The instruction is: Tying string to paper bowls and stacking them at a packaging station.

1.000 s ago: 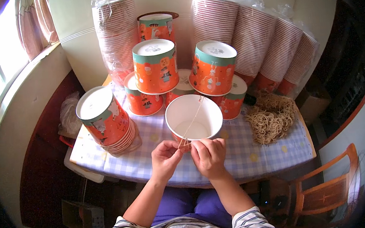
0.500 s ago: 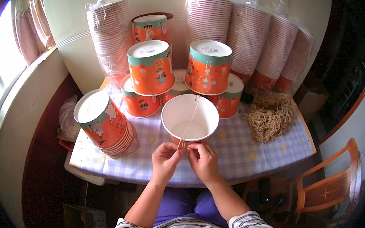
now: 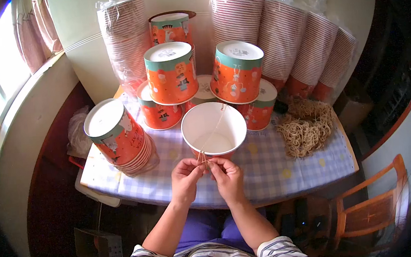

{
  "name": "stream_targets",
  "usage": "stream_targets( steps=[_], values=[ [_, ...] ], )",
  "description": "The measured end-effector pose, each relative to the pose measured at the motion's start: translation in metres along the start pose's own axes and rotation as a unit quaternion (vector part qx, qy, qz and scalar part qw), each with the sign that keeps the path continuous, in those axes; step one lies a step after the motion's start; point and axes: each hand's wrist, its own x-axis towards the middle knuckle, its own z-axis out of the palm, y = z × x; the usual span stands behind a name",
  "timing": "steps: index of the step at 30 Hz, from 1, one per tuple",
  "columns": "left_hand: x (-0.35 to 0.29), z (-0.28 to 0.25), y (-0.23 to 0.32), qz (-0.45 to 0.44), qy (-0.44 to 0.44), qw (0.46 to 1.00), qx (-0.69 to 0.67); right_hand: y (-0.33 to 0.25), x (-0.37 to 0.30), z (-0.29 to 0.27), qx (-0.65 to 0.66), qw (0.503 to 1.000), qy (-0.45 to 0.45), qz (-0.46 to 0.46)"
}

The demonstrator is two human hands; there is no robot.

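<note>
Right in front of me an orange paper bucket stands upright, its white inside showing. A thin tan string runs from its far rim across the opening to the near rim. There my left hand and my right hand pinch the string between thumbs and forefingers, close together. The string crosses itself between my fingertips in a small loop; whether it is knotted is too small to tell.
Upside-down orange buckets are piled behind. A short nested stack stands at left. Tall plastic-wrapped stacks line the wall. A heap of tan strings lies at the table's right. A wooden chair stands lower right.
The string ends between my fingertips now cross, where they ran closer together before. Both hands stay at the near rim. The whole view has shifted slightly.
</note>
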Motion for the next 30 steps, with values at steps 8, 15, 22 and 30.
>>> stream_targets(
  steps=[8,15,22,30],
  values=[
    [-0.007,0.004,0.004,0.011,0.034,0.999,-0.007,-0.01,-0.004,0.007,0.183,0.971,-0.013,0.152],
    [-0.01,0.008,0.006,0.041,0.05,0.998,0.015,-0.007,-0.006,0.015,0.182,0.98,-0.008,0.075],
    [-0.013,0.009,0.011,0.073,0.051,0.992,0.093,-0.005,-0.004,0.011,0.03,0.999,-0.01,0.042],
    [-0.012,0.01,0.014,0.075,0.043,0.989,0.121,-0.005,-0.001,0.009,0.136,0.98,-0.066,0.127]
  ],
)
